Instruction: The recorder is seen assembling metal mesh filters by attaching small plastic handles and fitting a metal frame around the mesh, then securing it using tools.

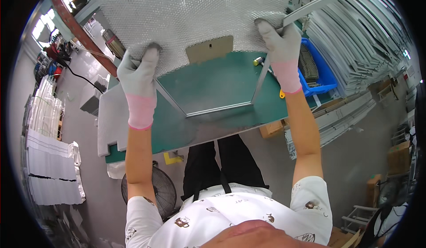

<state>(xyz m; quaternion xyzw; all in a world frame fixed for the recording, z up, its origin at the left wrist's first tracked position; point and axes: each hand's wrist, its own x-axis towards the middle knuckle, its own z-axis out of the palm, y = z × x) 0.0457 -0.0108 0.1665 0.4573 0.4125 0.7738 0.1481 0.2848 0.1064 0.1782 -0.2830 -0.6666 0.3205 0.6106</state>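
A green worktop (213, 128) extended beneath the silver frame (219, 109); the left grip (137, 72) and the right grip (284, 44) pinched the bubble wrap (186, 17) at opposite sides.

On the white shirt (230, 212) of the person there are a few dark letters, very small, printed at the chest between little drawings; one of these drawings is a brown cup with a light figure on it. This is the only writing which I can make out. On the grey floor (102, 177), below the edge of the green table (213, 126), a yellow mark (171, 159) shows, in the shape of a corner, without readable words.
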